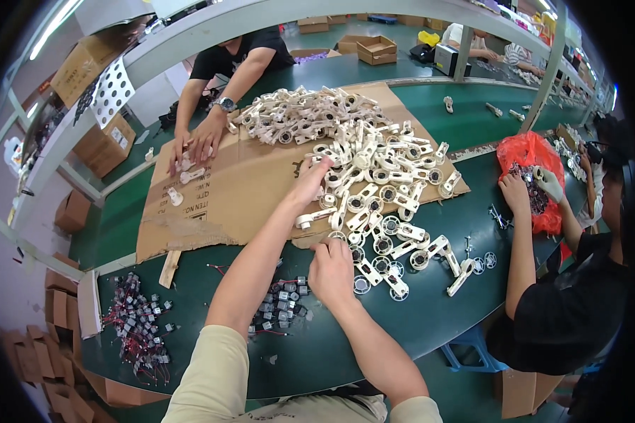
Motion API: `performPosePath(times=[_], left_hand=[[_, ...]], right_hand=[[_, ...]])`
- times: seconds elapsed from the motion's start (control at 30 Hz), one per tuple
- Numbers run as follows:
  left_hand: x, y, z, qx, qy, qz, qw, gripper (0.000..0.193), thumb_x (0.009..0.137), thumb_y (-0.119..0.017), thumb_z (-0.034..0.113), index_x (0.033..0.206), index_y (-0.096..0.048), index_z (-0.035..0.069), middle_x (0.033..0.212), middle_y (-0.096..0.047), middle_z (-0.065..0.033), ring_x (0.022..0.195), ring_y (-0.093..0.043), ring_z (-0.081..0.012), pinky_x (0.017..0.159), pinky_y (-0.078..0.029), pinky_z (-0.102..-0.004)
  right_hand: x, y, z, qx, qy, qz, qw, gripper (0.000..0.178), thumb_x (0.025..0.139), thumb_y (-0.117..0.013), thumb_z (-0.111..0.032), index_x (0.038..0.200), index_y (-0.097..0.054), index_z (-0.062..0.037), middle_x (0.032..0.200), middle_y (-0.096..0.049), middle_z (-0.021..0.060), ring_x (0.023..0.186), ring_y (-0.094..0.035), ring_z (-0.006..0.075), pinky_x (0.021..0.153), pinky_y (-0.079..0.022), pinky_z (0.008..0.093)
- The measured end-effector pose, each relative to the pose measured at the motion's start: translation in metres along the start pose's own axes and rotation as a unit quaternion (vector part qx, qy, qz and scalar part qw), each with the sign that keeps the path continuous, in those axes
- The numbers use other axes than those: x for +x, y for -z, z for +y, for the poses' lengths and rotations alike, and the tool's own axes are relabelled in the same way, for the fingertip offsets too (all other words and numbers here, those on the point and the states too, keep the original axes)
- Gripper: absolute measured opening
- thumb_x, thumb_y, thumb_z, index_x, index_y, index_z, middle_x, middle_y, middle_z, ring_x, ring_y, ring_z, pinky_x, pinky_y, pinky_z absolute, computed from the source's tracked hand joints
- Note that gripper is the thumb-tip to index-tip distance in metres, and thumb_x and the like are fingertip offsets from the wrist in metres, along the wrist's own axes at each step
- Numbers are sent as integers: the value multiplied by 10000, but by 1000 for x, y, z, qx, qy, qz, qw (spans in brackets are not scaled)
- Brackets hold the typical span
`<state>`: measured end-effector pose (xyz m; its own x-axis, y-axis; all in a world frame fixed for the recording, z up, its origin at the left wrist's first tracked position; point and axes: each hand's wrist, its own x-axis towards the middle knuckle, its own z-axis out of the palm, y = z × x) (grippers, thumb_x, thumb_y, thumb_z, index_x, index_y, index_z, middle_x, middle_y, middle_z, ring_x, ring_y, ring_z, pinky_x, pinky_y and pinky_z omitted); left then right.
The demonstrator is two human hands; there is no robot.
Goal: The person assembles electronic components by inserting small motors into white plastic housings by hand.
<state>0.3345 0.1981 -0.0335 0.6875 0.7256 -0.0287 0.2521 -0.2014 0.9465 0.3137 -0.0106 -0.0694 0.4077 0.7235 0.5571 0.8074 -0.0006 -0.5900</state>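
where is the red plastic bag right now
In the head view, the red plastic bag is on the right side of the green table, right of the cream plastic parts, beside a co-worker in black.

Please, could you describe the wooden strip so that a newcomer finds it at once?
On the green table, find the big cardboard. By its near left corner, beside the left motor pile, lies the strip. It is pale and narrow, unlike the dark, wired motors.
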Motion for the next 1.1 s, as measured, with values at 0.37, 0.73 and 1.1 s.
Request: performPosePath(times=[0.37, 0.73, 1.1], left_hand=[[-43, -21, 30, 512, 12, 21, 859, 361, 861, -600, 217, 1141, -611, -11, 1040, -681, -281, 1012, -671, -391, 889, -528, -479], [-57, -11, 8, 397, 32, 23, 917, 503, 800, -765, 354, 1169, -612, 49, 1128, -654, -272, 1008, -647, -423, 899, -512, -473], [-118, 73, 34, 79, 203, -21, 976, 408, 981, -593, 249, 1340, -477, 94, 940, -698, -103, 686, -693, -189, 570, -560, -295]], right_hand=[[5, 9, -24, 130, 104, 63, 984, 210, 744, -634, 14, 953, -621, -6, 964, -594, 141, 953, -569, 330, 838, -473, 424], [-22, 33, -17, 37, 84, -247, 965, 400, 716, -632, 2, 1116, -631, -11, 1038, -578, 174, 1000, -569, 345, 866, -506, 430], [-23, 27, -25, 10, 10, -250, 968, 286, 746, -645, -13, 1017, -555, -19, 979, -582, 188, 930, -624, 348, 767, -532, 441]])
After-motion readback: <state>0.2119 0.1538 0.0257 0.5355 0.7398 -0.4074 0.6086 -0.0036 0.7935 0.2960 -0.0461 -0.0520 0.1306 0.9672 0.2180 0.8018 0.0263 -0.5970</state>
